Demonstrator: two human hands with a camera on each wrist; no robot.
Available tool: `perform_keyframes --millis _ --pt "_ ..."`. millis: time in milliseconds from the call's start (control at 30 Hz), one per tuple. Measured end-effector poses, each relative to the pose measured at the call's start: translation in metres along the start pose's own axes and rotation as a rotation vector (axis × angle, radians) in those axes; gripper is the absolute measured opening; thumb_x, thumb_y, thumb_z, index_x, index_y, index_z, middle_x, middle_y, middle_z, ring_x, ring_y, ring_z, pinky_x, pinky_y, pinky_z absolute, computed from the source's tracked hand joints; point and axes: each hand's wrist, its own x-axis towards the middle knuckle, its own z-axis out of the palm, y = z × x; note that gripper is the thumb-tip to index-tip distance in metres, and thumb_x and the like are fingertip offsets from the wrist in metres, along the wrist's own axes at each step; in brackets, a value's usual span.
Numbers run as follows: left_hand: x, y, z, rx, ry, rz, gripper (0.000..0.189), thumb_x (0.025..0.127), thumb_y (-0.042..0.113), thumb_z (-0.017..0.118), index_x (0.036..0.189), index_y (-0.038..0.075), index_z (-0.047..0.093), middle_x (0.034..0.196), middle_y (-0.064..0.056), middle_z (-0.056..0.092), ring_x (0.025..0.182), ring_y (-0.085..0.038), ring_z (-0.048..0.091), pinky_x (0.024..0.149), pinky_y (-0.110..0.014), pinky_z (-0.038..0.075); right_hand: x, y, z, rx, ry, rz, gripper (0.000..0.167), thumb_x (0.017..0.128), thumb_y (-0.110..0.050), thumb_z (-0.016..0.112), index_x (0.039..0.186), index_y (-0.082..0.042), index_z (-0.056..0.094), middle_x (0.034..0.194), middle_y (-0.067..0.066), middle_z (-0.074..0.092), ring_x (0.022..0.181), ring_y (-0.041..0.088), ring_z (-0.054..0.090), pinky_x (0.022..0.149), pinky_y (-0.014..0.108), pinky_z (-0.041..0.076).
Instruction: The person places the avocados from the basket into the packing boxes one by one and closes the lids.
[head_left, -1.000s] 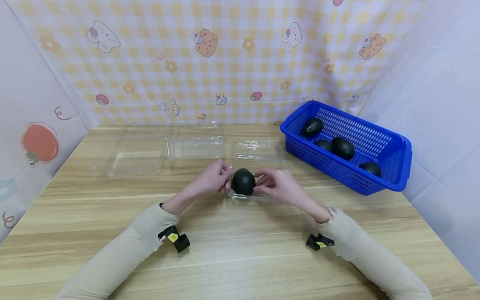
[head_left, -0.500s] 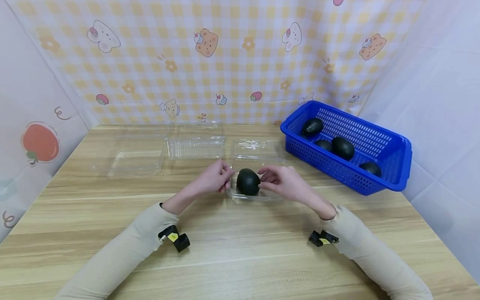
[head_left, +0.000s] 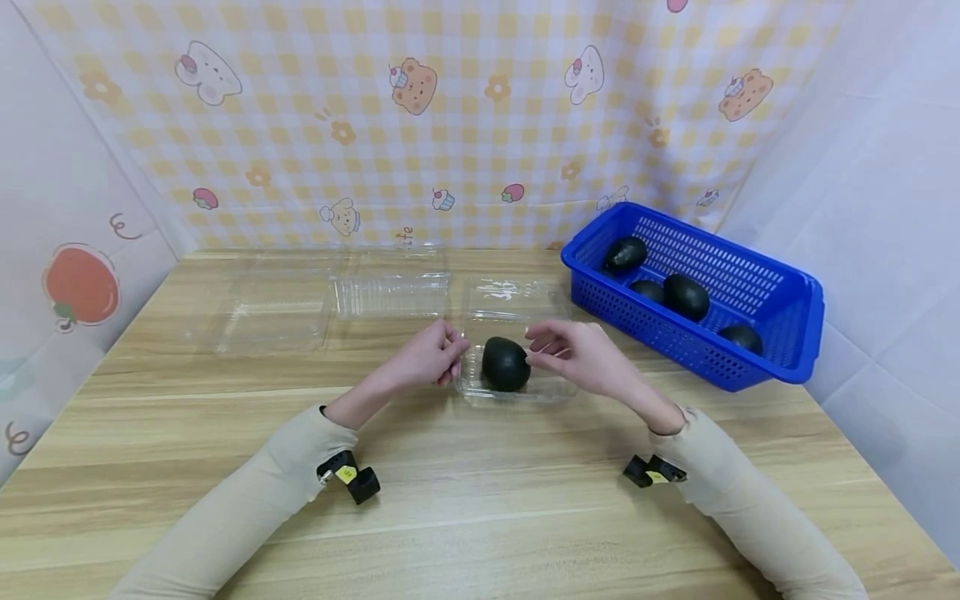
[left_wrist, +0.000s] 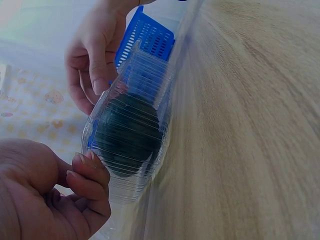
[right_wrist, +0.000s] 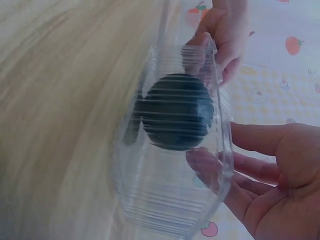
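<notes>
A dark green avocado [head_left: 506,364] lies in the left part of a clear plastic clamshell box [head_left: 551,388], whose lid [head_left: 517,293] is folded back. My left hand [head_left: 432,354] pinches the box's left rim between thumb and curled fingers, also seen close up in the left wrist view with the ribbed box wall [left_wrist: 127,187]. On the avocado's right side is my right hand [head_left: 581,354], thumb and fingers loosely bent and spread apart. Its thumb tip is at the avocado's side, inside the box; whether it touches, I cannot tell.
A blue perforated basket [head_left: 750,267] with several avocados [head_left: 686,297] stands at the back right. Further clear clamshell boxes lie at the back left, one box [head_left: 273,325] beside another box [head_left: 390,296]. Behind the wooden table [head_left: 480,500] hangs a checked curtain [head_left: 480,150].
The avocado has shifted a little to the right inside the box. My right hand has moved right and slightly up along with it. The left hand has stayed at the box's rim.
</notes>
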Motion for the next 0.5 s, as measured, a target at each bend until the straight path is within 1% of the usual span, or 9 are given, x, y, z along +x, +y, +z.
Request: perform_keyframes --millis 200,400,500 --pt "0.001 -0.001 0.0 0.006 0.007 0.002 0.014 0.107 0.007 0.048 0.097 -0.003 0.048 0.057 0.0 0.055 0.043 -0.007 0.046 0.043 -0.018 0.038 -0.001 0.0 -0.012 0.006 0.023 0.005 0.027 0.092 -0.013 0.076 0.115 -0.002 0.069 0.1 0.008 0.073 0.088 0.019 0.071 0.079 0.036 0.06" --pt "0.0 -0.001 0.0 0.009 0.006 0.003 0.015 0.107 0.007 0.048 0.096 -0.003 0.048 0.057 0.0 0.054 0.043 -0.007 0.046 0.043 -0.018 0.038 -0.003 0.001 -0.032 0.001 0.044 -0.002 0.034 0.089 -0.013 0.079 0.12 -0.003 0.068 0.109 0.012 0.071 0.094 0.023 0.07 0.082 0.038 0.059" --pt "0.0 -0.001 0.0 0.0 0.002 0.004 0.014 0.107 0.006 0.047 0.097 -0.003 0.048 0.057 0.0 0.054 0.043 -0.007 0.046 0.043 -0.017 0.038 -0.004 0.004 -0.044 -0.032 0.066 -0.007 0.036 0.089 -0.014 0.08 0.121 -0.004 0.067 0.11 0.01 0.07 0.097 0.024 0.069 0.084 0.039 0.058"
